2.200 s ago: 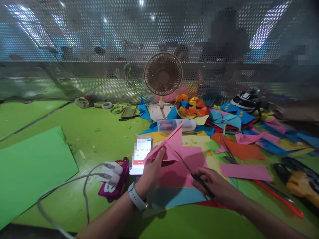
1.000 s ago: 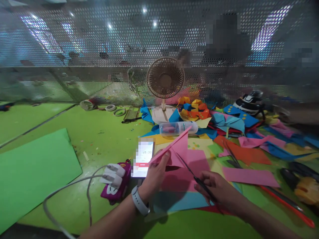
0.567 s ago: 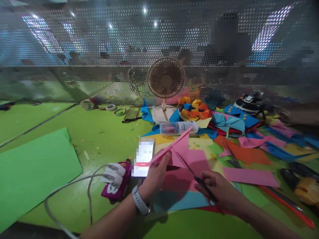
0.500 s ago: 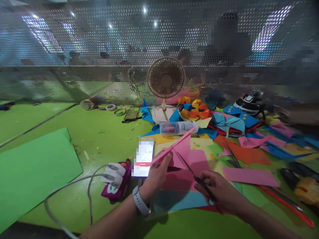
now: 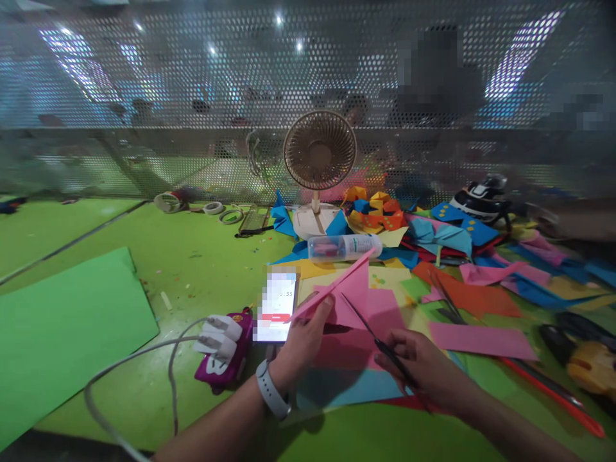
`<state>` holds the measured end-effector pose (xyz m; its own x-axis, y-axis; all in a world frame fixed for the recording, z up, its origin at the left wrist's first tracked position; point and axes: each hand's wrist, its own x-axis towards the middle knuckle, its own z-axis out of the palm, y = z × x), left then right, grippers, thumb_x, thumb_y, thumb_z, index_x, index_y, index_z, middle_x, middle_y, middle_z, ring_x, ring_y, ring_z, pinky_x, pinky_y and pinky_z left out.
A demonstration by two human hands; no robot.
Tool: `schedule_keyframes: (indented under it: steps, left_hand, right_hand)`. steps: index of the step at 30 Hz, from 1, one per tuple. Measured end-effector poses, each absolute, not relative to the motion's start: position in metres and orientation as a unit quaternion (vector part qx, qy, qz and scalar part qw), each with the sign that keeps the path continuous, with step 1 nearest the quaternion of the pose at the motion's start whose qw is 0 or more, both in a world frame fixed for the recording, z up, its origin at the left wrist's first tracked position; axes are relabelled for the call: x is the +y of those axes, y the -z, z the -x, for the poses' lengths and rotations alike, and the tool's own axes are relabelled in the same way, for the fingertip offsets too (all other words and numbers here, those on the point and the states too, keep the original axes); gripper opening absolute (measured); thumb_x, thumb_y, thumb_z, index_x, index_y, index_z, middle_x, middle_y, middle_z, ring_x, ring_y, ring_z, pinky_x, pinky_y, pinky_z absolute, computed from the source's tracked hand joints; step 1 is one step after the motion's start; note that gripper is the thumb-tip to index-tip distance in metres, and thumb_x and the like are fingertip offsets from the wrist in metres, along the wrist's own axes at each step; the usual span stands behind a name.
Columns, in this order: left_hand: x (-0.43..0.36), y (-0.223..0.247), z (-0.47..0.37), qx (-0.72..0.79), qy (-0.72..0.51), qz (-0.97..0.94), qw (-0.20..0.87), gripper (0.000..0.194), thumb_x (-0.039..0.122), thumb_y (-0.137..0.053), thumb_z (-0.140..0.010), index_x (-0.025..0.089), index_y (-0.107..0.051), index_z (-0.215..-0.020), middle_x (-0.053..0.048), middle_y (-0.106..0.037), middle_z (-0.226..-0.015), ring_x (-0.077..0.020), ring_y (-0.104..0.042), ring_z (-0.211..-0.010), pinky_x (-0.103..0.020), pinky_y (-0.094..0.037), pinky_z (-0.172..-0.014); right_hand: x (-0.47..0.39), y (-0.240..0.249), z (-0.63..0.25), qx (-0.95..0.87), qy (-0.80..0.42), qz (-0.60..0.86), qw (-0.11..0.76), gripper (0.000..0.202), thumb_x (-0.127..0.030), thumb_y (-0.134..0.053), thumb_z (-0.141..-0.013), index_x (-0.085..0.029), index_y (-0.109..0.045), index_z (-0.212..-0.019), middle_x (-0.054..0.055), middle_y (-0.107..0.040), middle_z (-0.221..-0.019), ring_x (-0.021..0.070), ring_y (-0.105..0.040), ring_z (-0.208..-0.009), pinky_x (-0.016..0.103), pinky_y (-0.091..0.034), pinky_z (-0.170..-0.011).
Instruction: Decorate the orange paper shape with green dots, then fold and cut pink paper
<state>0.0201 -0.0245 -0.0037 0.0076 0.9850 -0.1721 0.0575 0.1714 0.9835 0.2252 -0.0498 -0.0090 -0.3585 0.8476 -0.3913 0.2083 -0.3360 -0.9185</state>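
My left hand [image 5: 308,330], with a pale watch on its wrist, pinches a folded pink paper [image 5: 353,282] between thumb and fingers, holding it raised above the sheets. In my right hand [image 5: 418,362] is a pair of dark scissors [image 5: 385,350], its thin blades pointing up and left. The blade tip lies at the pink paper's face; whether it touches or cuts it, I cannot tell. Beneath both hands lie stacked pink and light blue sheets [image 5: 351,388]. A phone [image 5: 279,301] with a lit screen lies just beyond my left hand.
A small fan [image 5: 320,151] stands before a perforated metal screen [image 5: 192,77]. A clear bottle [image 5: 344,247] lies behind the pink paper. Folded coloured papers [image 5: 443,234] crowd the right. At left are a purple power strip [image 5: 224,366] with white plugs and a green sheet [image 5: 72,340].
The left hand and folded pink paper have shifted very slightly. My right hand and the scissors stay almost where they were.
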Motion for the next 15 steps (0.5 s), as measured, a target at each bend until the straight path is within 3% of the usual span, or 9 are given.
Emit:
schedule_keyframes:
  steps: [6,15]
  left_hand:
    - [-0.028,-0.006,-0.019,0.584,-0.383,-0.562,0.443,0.03,0.045,-0.048,-0.086,0.019,-0.062,-0.09,-0.005,-0.062,-0.084,-0.0194,-0.057,-0.077,-0.032,-0.046,-0.075]
    - [-0.028,-0.008,-0.022,0.585,-0.396,-0.536,0.462,0.031,0.046,-0.044,-0.087,0.02,-0.056,-0.075,-0.002,-0.056,-0.068,-0.0172,-0.054,-0.066,-0.03,-0.046,-0.066]
  right_hand:
    - [-0.047,0.01,-0.224,-0.507,-0.647,0.51,0.252,0.047,-0.058,-0.071,-0.067,-0.019,-0.046,-0.067,-0.01,-0.043,-0.048,0.0032,-0.034,-0.039,0.016,-0.029,-0.036]
    - [-0.049,0.015,-0.226,-0.499,-0.65,0.508,0.265,0.044,-0.051,-0.077,-0.064,-0.019,-0.046,-0.066,-0.01,-0.044,-0.046,0.0033,-0.034,-0.038,0.016,-0.031,-0.037]
